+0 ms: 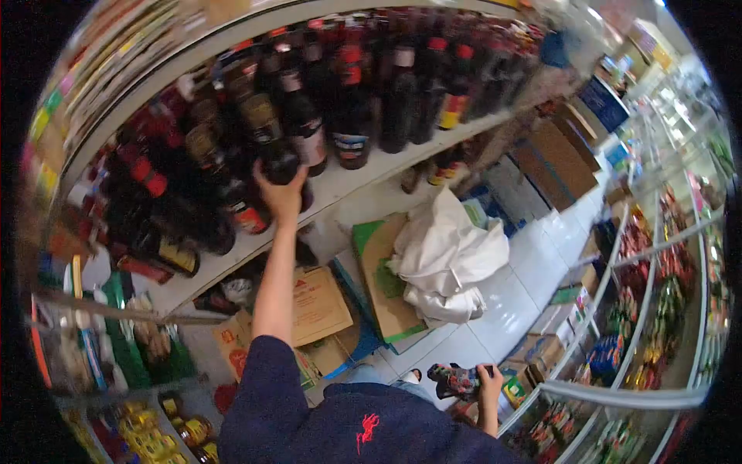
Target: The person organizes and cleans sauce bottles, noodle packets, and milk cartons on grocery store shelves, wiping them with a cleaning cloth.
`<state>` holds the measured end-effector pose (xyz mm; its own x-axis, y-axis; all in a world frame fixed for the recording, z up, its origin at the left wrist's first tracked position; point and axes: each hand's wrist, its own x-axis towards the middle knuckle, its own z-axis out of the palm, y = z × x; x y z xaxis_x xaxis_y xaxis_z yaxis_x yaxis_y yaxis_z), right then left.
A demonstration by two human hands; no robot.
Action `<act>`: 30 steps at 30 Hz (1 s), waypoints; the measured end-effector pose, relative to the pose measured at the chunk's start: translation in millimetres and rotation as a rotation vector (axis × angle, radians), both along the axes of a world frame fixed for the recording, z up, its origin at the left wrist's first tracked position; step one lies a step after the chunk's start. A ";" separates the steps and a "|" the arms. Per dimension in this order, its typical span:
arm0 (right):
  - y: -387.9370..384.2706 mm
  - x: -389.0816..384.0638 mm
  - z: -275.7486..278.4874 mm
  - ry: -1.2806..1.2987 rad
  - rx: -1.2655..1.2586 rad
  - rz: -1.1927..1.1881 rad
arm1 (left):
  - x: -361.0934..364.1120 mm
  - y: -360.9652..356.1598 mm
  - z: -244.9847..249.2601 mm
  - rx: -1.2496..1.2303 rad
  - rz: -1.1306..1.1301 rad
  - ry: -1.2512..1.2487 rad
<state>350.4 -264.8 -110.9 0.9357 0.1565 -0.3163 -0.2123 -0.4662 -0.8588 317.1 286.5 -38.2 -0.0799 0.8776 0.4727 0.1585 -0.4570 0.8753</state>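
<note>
Left hand grip closed round dark glass bottle base, prob. heavy, slick, breakable, so hold mid-body; right hand clutches patterned item.

The white shelf board carries dark bottles with red caps, standing close in rows. Below it, on the white tiled floor, lie flattened cardboard boxes, and on one box a white bundle, perhaps cloth.
</note>
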 end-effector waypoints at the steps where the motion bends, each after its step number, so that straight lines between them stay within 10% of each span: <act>1: -0.5 0.1 0.2 -0.020 -0.040 0.028 | 0.8 3.7 -1.2 0.011 -0.034 -0.017; 23: 12.5 -0.6 42.0 -0.019 0.238 -0.121 | -10.2 -56.3 -16.4 0.231 0.067 0.217; 30: -44.4 4.3 33.7 -0.086 0.212 -0.140 | -0.9 -210.5 -39.5 0.207 -0.603 -0.042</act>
